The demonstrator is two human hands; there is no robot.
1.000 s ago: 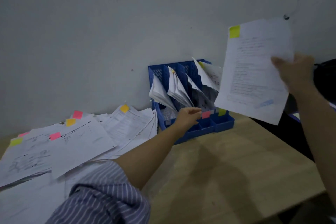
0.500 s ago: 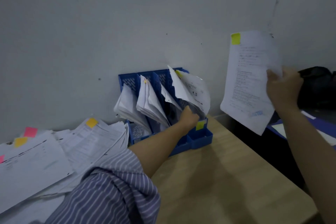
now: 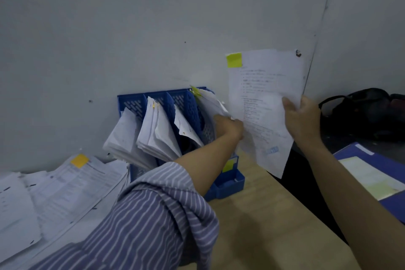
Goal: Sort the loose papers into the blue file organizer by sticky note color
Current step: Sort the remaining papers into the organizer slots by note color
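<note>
My right hand (image 3: 301, 120) fingers pinch the edge of a printed sheet (image 3: 260, 98) with a yellow-green sticky note (image 3: 234, 60), held upright just right of the blue organizer (image 3: 228, 184). My left hand (image 3: 229, 126) curls round papers (image 3: 209, 101) in its rightmost slot. Loose papers (image 3: 72, 184) lie left of it.

One blue organizer (image 3: 168, 103), four slots, two hands, one raised sheet (image 3: 263, 98), one loose paper pile (image 3: 65, 186).
</note>
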